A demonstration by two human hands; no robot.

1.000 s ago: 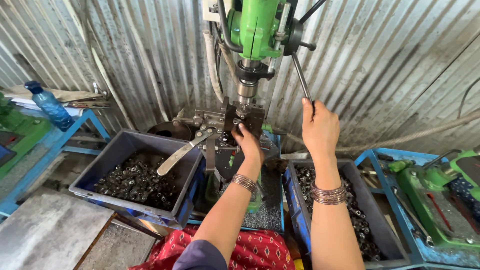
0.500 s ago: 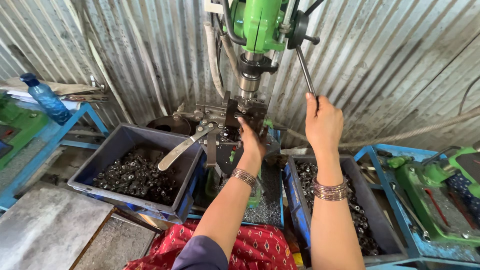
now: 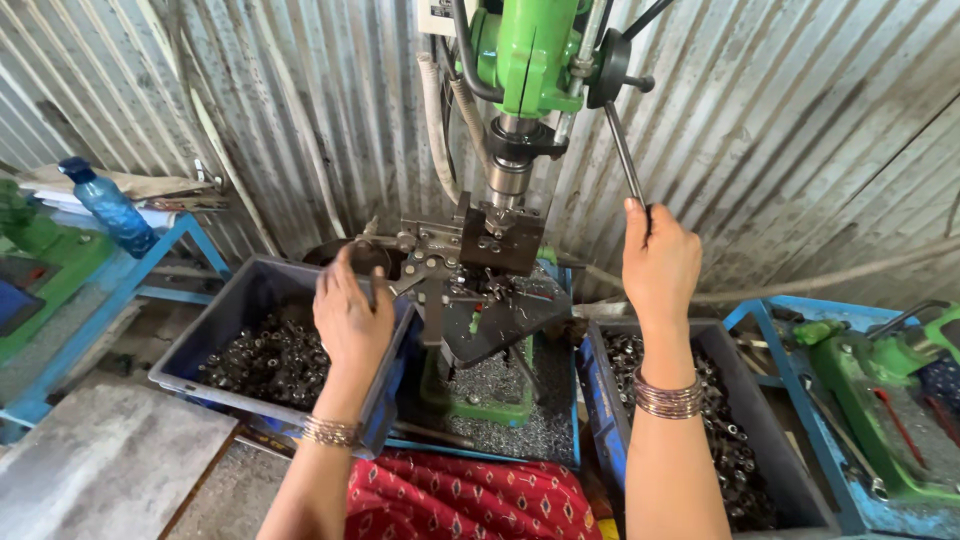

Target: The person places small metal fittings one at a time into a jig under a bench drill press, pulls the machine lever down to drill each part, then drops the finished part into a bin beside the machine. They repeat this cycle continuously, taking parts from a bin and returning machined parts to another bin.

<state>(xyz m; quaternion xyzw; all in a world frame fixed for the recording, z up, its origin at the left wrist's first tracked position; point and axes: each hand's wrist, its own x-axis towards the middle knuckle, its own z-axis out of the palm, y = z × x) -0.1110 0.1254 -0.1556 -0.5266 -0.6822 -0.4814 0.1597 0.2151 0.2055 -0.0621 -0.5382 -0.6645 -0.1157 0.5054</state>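
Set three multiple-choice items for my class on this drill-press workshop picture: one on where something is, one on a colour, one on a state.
1. Where does the blue bottle stand?
A. on the shelf at far left
B. in the right-hand bin
C. on the drill table

2. What colour is the drill press head?
A. red
B. green
C. yellow

3. What is the right hand doing?
A. lying flat in a bin
B. hanging free in the air
C. gripping the feed lever

Answers: 1 A, the bottle sits by papers on the blue-framed shelf at the left edge. 2 B, the housing above the spindle is bright green. 3 C, its fingers are closed round the lever's lower end, while the left hand is over the left bin.
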